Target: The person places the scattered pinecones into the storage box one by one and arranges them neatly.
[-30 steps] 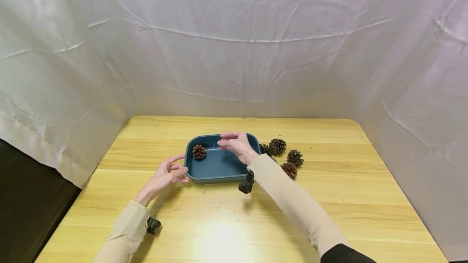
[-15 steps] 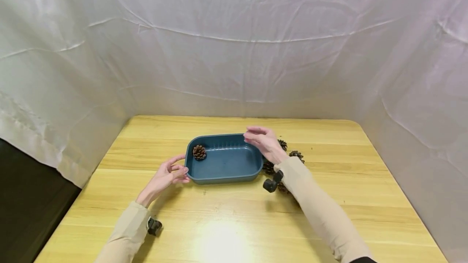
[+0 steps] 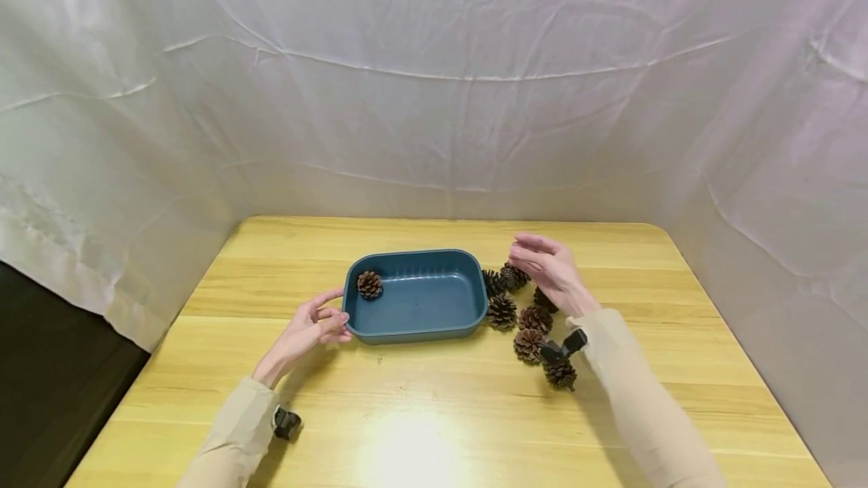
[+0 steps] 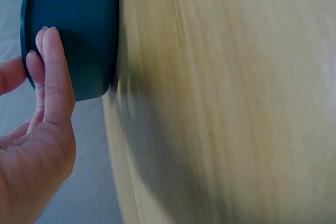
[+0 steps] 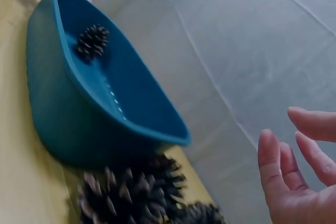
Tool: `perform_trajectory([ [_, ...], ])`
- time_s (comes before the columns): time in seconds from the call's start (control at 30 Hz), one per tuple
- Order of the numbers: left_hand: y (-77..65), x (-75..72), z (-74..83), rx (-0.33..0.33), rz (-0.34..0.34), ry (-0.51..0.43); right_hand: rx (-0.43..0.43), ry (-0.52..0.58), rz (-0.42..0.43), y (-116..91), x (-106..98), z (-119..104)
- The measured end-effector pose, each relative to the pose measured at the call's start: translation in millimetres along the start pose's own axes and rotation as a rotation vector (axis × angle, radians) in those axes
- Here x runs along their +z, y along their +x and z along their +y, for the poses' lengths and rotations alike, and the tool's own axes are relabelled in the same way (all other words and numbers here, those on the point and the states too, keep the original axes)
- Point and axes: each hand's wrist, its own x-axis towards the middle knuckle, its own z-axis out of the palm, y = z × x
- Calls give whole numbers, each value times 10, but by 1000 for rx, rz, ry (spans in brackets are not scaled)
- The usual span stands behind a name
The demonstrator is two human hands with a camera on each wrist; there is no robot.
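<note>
A dark teal rectangular plastic tub (image 3: 415,336) stands on the table, one brown pine cone (image 3: 369,285) lying inside at its left end. My left hand (image 3: 305,333) holds the tub's left end; in the left wrist view its fingers (image 4: 56,77) lie along the outer wall, with another digit at the rim. To the right of the tub, my right hand (image 3: 551,269) hovers above a group of pine cones (image 3: 502,311). Its fingers are loosely bent with nothing between them, as the right wrist view shows, and it partly covers the rear cones.
Several pine cones spread along the tub's right side, one (image 3: 560,376) being nearest the front. The light wooden table (image 3: 339,413) has pale cloth (image 3: 447,96) hanging behind it and at both sides. A small black camera (image 3: 563,346) sits on the right wrist.
From over the tub, my right hand has moved right to above the loose pine cones, uncovering the tub's right part. My left hand and the tub stay in place.
</note>
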Motion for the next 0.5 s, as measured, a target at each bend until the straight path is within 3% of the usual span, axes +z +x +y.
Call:
perform_trajectory([
  [0.5,9,-4,-44,-9,15,-5,-16,-61,-33,-423,-546,-43],
])
